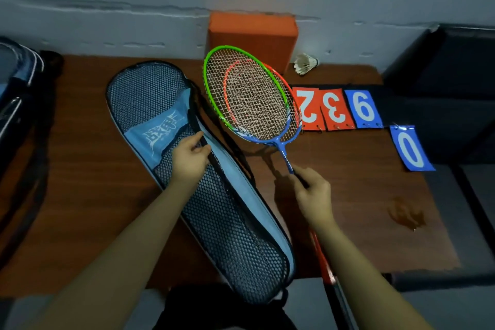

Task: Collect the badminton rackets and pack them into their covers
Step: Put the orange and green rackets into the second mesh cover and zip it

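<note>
Rackets are being held together over the wooden table [88,169]: the right hand [312,193] is curling its fingers around the shafts just below the heads, so the green-framed racket [214,67] is lying on top of the orange-framed racket [278,75], their strung heads overlapping and tilting up toward the wall. A red and black handle is sticking out below the right wrist. The left hand [191,159] is pinching the open zipper edge of the blue mesh cover [150,94], which is lying flat on the table just beside the racket heads, on their left. An orange block [253,32] is standing against the wall, a shuttlecock [305,63] is lying beside it, and number cards [361,110] are lying to the right
</note>
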A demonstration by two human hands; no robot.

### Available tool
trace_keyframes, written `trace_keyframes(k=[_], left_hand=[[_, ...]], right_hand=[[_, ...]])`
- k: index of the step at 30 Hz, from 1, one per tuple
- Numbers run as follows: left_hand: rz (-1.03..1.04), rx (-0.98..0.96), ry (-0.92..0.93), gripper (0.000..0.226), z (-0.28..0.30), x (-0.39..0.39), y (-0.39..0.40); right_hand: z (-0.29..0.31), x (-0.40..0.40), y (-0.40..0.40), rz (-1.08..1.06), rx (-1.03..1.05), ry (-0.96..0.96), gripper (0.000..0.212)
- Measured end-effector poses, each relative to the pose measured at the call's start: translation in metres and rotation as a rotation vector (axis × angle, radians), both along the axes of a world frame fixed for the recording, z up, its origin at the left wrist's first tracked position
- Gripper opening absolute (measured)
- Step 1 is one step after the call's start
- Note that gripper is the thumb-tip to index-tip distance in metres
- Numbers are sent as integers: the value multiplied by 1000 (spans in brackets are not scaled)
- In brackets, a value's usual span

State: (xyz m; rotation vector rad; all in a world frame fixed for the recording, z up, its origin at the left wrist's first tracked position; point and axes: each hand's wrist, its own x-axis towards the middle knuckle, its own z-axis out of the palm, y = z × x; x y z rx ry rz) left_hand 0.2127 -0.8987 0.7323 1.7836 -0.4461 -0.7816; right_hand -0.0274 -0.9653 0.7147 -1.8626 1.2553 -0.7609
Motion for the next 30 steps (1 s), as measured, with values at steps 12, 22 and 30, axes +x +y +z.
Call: trace_keyframes(k=[12, 22, 30], left_hand=[[-26, -54, -52, 49, 1, 6, 4], [-161, 98, -263, 62, -7, 4, 4], [-117, 15, -165, 62, 1, 0, 4]], right_hand=[[-9, -32, 13, 102, -102, 366, 34], [3, -38, 28, 90, 200, 9, 34], [16, -35, 35, 75, 493, -215, 31]])
